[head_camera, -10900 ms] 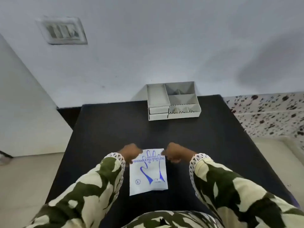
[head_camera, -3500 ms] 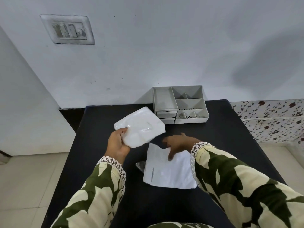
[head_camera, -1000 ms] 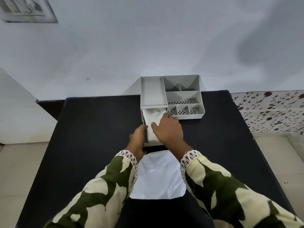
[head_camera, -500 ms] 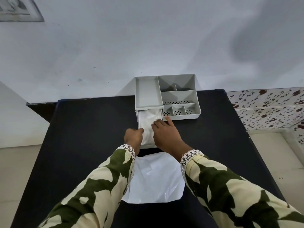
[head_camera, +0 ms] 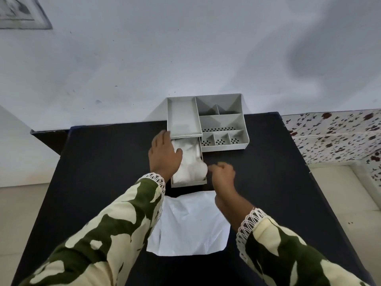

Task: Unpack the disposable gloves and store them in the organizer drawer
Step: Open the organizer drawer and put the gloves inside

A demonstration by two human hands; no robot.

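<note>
Since half a second ago my right hand (head_camera: 222, 175) has come off the gloves and pulled back to the right of the drawer, where it now hangs loosely curled just above the black tabletop (head_camera: 99, 174), closed on nothing I can see, while my left hand (head_camera: 165, 156) has slid forward over the drawer's left side. That left hand lies flat with its fingers spread, palm down on the left edge of the white disposable gloves (head_camera: 190, 164), pressing rather than gripping, its fingertips reaching up near the organizer's front corner. The gloves sit bunched inside the pulled-out drawer (head_camera: 188, 183), filling it from back to front, a rounded fold bulging slightly over the right wall near my right knuckles. The drawer juts out toward me from the left section of the grey organizer (head_camera: 224, 124), which stands at the far edge of the table against a pale, scuffed wall (head_camera: 185, 48). Its long tray above the drawer and the small perforated compartments on the right hold nothing visible. Just in front of the drawer the flat white packet (head_camera: 189, 223) lies wrinkled on the dark surface, between my two camouflage sleeves (head_camera: 115, 234) with their lace cuffs. A switch plate (head_camera: 20, 13) shows blurred at the upper left of the wall; to the right runs a band of speckled floral tiles (head_camera: 338, 133), and beige floor (head_camera: 334, 188) lies on either side of the table.
</note>
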